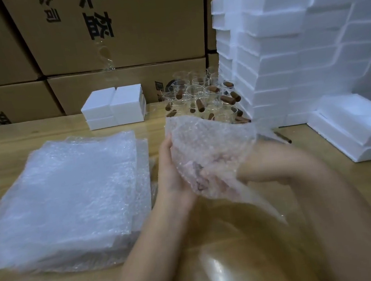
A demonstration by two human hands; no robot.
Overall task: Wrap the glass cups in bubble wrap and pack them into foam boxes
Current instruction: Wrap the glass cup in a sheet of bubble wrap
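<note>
- My left hand (pixel 172 172) curls round the bubble wrap sheet (pixel 213 151), above the table (pixel 40 131); right hand (pixel 259 171) blurred, grip unclear.
- Wrap's soft, light, slippery: I'd support underneath.
- Fragile glass cups (pixel 197 92) stand beside foam boxes (pixel 286 59).

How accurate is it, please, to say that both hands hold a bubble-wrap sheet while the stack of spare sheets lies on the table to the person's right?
One detail is off: the head view shows the stack of spare sheets lying on the table to the person's left, not right. The left hand and right hand do hold a bubble-wrap sheet.
</note>
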